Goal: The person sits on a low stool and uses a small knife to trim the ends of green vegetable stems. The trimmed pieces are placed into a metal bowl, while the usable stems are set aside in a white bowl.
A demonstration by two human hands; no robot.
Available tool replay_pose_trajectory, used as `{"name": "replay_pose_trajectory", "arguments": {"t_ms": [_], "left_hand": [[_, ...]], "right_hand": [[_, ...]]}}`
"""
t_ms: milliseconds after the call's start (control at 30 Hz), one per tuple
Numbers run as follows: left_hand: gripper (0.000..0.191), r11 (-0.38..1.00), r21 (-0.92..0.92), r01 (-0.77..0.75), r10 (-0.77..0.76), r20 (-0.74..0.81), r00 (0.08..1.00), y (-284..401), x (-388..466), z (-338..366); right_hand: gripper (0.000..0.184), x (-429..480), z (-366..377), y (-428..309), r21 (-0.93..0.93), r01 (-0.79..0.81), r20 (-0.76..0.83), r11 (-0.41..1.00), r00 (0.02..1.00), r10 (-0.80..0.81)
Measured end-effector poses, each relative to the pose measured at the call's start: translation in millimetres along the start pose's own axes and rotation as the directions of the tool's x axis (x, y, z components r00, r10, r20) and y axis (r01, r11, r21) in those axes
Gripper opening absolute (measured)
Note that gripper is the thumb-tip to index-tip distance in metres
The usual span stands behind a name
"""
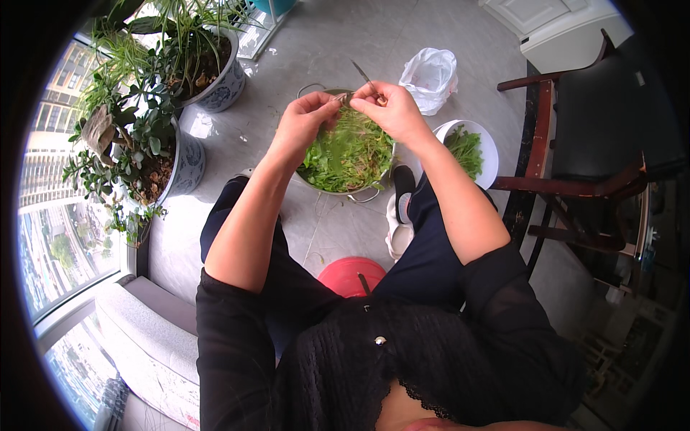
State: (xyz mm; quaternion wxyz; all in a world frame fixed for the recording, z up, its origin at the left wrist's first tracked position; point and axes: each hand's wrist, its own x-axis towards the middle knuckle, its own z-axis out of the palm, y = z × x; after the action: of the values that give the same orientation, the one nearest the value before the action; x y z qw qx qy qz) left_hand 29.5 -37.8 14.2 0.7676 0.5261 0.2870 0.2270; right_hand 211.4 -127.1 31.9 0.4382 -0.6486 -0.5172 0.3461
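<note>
Both hands meet above a wide metal pot (327,190) with loop handles, which stands on the floor between my feet. It is heaped with loose leafy greens (361,153). My left hand (307,121) pinches the root end of a green plant (340,141), whose blurred leaves hang down over the heap. In my right hand (392,112) is a small knife (362,74), its blade pointing up and away from me. The right fingertips also touch the plant's root end. A white bowl (489,156) of greens (464,152) stands right of the pot, partly behind my right forearm.
An opened white plastic bag (429,81) sits beyond the bowl. A dark wooden chair (542,129) with a black seat is at the right. Potted plants (215,89) line the window on the left. Part of a red stool (349,275) shows beneath me.
</note>
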Motion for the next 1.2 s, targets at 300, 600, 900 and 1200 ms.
{"name": "replay_pose_trajectory", "arguments": {"t_ms": [300,600,900,1200], "left_hand": [[0.015,1.000,0.006,0.012,-0.012,0.004,1.000,-1.7,-0.2,1.1],[0.017,0.943,-0.303,0.139,-0.150,-0.014,0.989,1.0,0.7,-8.5],[0.021,0.855,-0.497,0.150,-0.155,0.032,0.987,-2.1,3.6,-12.8],[0.020,0.830,-0.536,0.155,-0.154,0.048,0.987,-1.0,2.4,-11.2]], "right_hand": [[0.012,0.3,8.6,2.1,0.091,-0.014,-0.047,0.996,0.999,0.018],[0.010,5.6,-13.4,4.5,-0.054,-0.031,-0.103,0.998,0.994,0.025],[0.010,5.6,-11.0,3.1,-0.197,0.120,-0.211,0.973,0.964,-0.161],[0.020,-2.7,6.6,-12.6,-0.096,0.178,-0.081,0.979,0.979,-0.186]]}}
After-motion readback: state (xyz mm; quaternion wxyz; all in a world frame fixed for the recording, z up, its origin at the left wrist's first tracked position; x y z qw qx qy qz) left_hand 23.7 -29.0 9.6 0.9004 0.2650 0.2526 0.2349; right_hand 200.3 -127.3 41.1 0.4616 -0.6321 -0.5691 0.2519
